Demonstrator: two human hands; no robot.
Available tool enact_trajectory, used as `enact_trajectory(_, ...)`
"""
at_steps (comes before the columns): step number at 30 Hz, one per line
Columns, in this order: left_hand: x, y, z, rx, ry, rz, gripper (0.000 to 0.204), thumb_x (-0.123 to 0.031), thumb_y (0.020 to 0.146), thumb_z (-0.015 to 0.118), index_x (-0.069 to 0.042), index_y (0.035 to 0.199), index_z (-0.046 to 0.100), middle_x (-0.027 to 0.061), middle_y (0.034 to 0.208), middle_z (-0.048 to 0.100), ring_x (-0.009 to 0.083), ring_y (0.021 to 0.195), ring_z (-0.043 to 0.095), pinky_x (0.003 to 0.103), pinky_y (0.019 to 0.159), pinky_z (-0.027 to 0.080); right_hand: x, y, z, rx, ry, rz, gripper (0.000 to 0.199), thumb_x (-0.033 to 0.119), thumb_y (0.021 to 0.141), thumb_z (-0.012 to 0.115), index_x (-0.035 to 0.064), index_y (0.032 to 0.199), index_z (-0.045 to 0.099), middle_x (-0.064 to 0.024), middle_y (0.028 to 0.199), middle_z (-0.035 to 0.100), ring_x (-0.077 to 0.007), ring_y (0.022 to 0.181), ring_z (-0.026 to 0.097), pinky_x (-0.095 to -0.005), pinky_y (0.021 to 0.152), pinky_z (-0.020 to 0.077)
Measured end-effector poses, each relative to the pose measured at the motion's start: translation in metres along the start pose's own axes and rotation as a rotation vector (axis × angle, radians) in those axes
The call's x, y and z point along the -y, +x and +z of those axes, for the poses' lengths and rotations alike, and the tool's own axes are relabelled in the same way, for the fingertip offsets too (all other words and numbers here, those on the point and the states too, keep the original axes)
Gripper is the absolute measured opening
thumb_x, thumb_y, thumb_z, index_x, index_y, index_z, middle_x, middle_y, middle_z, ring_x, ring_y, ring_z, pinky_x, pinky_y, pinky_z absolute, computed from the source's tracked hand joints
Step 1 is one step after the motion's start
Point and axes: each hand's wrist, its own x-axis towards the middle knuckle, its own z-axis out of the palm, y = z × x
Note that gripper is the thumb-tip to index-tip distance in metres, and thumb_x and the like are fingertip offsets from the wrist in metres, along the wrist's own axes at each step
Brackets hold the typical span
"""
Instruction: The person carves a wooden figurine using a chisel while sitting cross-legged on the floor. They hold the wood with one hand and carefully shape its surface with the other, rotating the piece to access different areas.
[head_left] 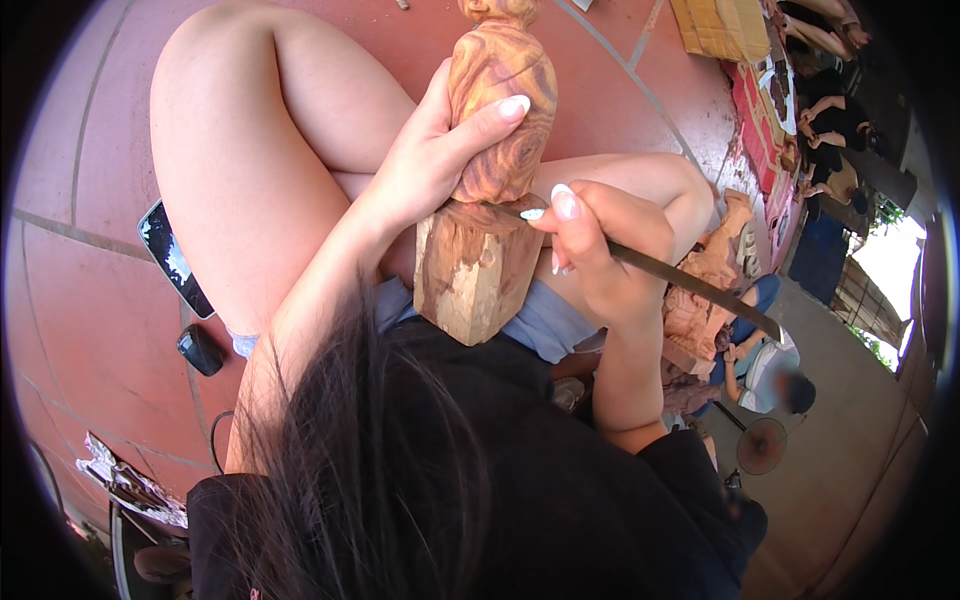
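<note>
A carved wooden figure (505, 110) with swirling grain rises from an uncarved, flat-sided wooden base (475, 275) resting in my lap. My left hand (430, 160) grips the figure's body from the left, thumb lying across its front. In my right hand (600, 245) is a long, dark, flat carving tool (700, 287), pinched near its front end. Its tip meets the groove where the figure joins the base, though my fingertips partly cover it. The tool's other end sticks out to the lower right, past my wrist. The figure's head is cut off by the upper edge.
On the red tiled floor at left lie a phone (172, 255) and a black computer mouse (200, 350). Carved wood pieces (700, 290) are stacked to my right. A cardboard box (722, 30) stands at the upper right. Other people (775, 375) sit farther right, near a fan (762, 446).
</note>
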Motion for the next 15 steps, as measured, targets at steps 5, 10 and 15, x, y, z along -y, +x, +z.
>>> enact_trajectory(5,-0.001,0.000,0.000,-0.025,0.003,-0.018,0.058,-0.032,0.092,0.065,-0.001,0.133,0.038,0.0082,0.116,0.053,0.0131,0.107,0.053,0.029,0.092,0.046,0.007,0.002,-0.005,0.094,-0.119,-0.172,0.025,0.006,0.089,0.061,-0.0021,0.068,0.048,-0.0094,0.058,0.042,-0.0197,0.049,0.042,-0.0338,0.047,0.0352)
enact_trajectory(10,0.001,0.004,-0.002,-0.048,0.027,0.006,0.057,-0.032,0.091,0.066,-0.001,0.130,0.038,0.0081,0.115,0.054,0.0121,0.104,0.054,0.028,0.090,0.046,0.004,0.004,0.005,-0.008,-0.115,-0.274,0.024,0.006,0.088,0.059,-0.0056,0.068,0.054,-0.0088,0.056,0.046,-0.0179,0.047,0.045,-0.0306,0.046,0.0350)
enact_trajectory(15,0.004,0.005,0.001,-0.065,0.065,-0.005,0.058,-0.035,0.091,0.066,0.000,0.129,0.039,0.0078,0.112,0.055,0.0119,0.102,0.054,0.028,0.089,0.047,0.003,-0.002,0.001,0.026,-0.170,-0.220,0.024,0.005,0.088,0.061,-0.0021,0.068,0.049,-0.0103,0.060,0.044,-0.0237,0.050,0.043,-0.0348,0.048,0.0360)
